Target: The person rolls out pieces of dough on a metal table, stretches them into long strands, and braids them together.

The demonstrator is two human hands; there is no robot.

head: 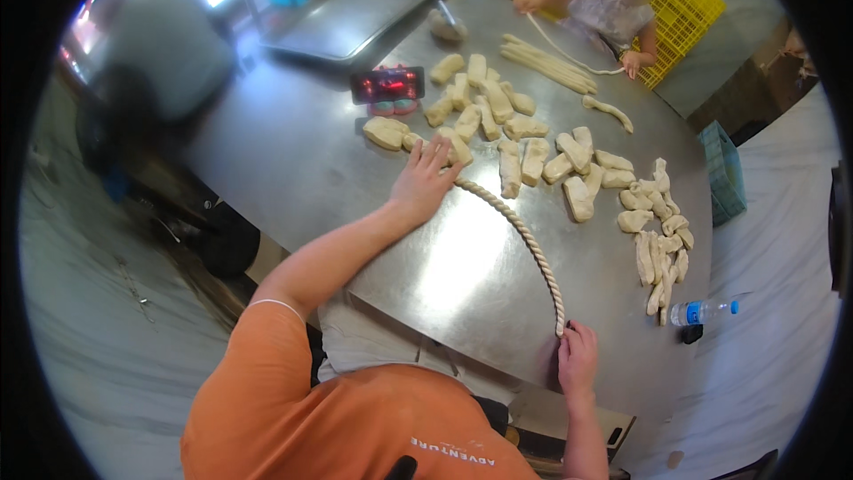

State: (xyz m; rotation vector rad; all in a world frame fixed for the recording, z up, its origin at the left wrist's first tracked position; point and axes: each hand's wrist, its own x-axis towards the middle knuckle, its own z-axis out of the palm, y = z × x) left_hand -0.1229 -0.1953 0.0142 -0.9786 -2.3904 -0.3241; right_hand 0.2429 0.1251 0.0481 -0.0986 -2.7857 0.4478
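A long twisted dough rope curves across the metal table between my two hands. My left hand lies palm down over its far end, with straight, slightly spread fingers that hide the tip. Just beyond those fingertips are short dough pieces. Near the table's front edge, my right hand pinches the rope's other end between thumb and fingers. The twist is tight and even along the visible length.
More dough pieces cover the middle and right. A phone, a metal tray and a water bottle are on the table. Across it, a person holds a plain dough strand beside several dough strips.
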